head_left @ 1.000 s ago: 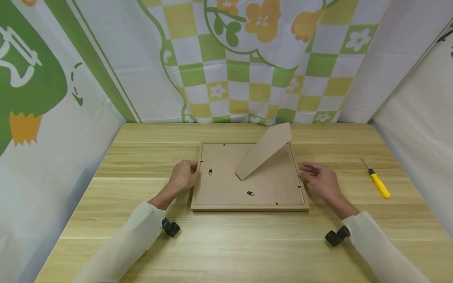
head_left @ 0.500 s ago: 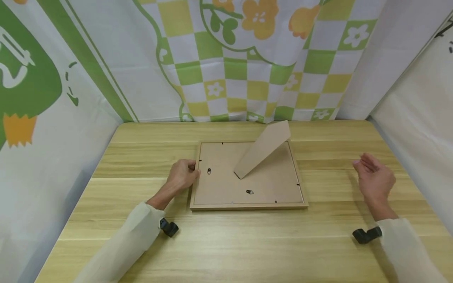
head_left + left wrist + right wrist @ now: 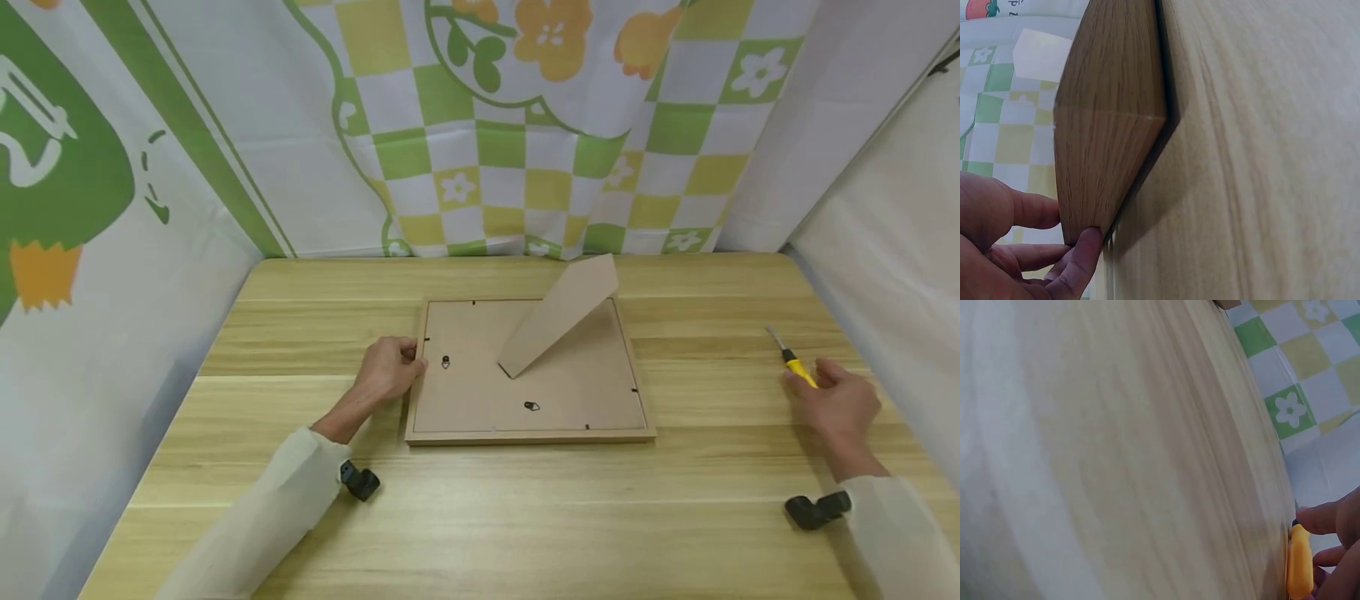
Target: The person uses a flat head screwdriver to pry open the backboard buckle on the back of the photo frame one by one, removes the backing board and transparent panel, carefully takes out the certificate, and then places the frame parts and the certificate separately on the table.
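A picture frame (image 3: 465, 408) lies face down on the wooden table, its backing board up. From that board rises a tilted easel stand (image 3: 562, 312). At the frame's left side, my left hand (image 3: 386, 369) pinches the edge between thumb and fingers; the left wrist view shows them at the frame's wooden side (image 3: 1104, 150). Far to the right, my right hand (image 3: 840, 404) has thumb and fingers around the yellow handle of a screwdriver (image 3: 800, 371). Its metal shaft points away from me. In the right wrist view the fingers lie along the screwdriver handle (image 3: 1299, 565).
The table (image 3: 525, 525) runs to a checked, flower-print curtain (image 3: 517, 150) at the back. White cloth panels stand at its left and right sides. Small black tabs and two hanging rings (image 3: 532, 406) sit on the backing board.
My right hand has left the frame's right edge, moved right and come down on the screwdriver. The left hand has stayed at the frame's left edge, and the frame has not moved.
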Tool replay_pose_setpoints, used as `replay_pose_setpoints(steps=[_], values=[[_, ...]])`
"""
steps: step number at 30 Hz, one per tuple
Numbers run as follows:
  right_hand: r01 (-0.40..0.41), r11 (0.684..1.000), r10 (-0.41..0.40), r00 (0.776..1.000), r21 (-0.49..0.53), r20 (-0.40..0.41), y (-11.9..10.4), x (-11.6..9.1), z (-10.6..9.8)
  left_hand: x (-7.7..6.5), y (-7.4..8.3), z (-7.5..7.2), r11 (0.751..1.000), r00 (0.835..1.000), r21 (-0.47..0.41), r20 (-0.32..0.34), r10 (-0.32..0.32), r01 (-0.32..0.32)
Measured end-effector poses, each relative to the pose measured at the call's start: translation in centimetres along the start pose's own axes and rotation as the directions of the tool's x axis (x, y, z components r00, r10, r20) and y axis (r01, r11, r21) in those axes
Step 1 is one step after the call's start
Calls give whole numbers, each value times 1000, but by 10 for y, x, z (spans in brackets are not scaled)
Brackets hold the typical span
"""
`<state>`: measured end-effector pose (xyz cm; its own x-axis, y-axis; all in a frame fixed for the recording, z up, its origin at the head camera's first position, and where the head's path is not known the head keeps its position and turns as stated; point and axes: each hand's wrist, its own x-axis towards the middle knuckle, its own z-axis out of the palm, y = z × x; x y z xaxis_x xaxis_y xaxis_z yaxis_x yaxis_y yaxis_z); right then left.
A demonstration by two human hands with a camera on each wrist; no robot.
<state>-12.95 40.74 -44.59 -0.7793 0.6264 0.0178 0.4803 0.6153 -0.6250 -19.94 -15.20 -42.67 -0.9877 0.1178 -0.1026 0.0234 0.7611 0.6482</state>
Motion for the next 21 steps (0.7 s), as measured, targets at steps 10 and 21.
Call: replay_pose_setpoints(steps=[10, 21], values=[[-80, 997, 80, 992, -8, 97, 7, 5, -4, 0, 0, 0, 1000, 1000, 7, 15, -3, 3], [79, 991, -74, 996, -109, 50, 6, 6, 1, -1, 1, -1, 1000, 1000, -4, 18, -13, 13]])
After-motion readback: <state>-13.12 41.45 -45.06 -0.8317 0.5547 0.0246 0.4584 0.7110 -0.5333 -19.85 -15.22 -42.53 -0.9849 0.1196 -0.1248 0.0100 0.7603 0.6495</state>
